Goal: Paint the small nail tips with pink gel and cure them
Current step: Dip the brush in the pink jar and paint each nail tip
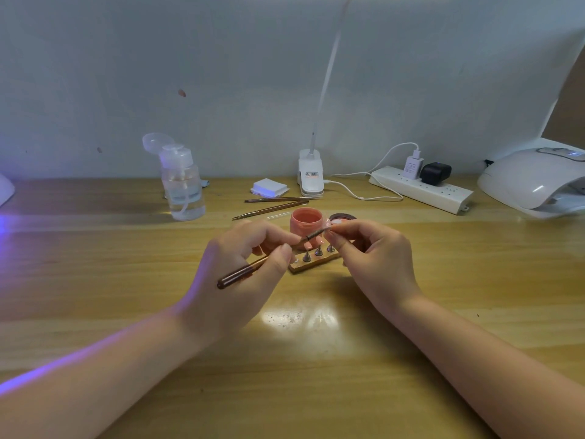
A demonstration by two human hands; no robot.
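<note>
Centre of the wooden table [95, 280], just above the holder strip [311, 263]: painting step in hand. Left hand [240, 264] pinching brush [253, 269] pen-style, handle trailing back over the knuckles, bristle end reaching across to the right hand [376, 255]. Right hand fingertips [335, 237] pinched on something small at the brush tip, presumably a nail tip; too small and too covered to confirm. Open pink gel pot [307, 221] right behind both hands, its lid [342, 218] touching beside it. Metal stands [318, 252] on the strip look bare on top from here; cannot tell whether any tip is mounted.

To do this well:
- Brace heels of both hands on the table, kill tremor.
- Thin coat only, base to free edge, few strokes.
- Keep gel off the pinching fingertips; grip by edges or stem.
- Reload from pot sparingly, wipe excess on rim.
- Avoid flooding the sides; pooled gel likely cures uneven.

Cure lamp [535, 182] far right, well apart from the work. Violet glow at left edge [3, 217], possibly a second lamp running; worth keeping wet gel and brush away from stray light. Spare brushes [272, 205], pump bottle [182, 182] and power strip [421, 188] behind, not needed now.
</note>
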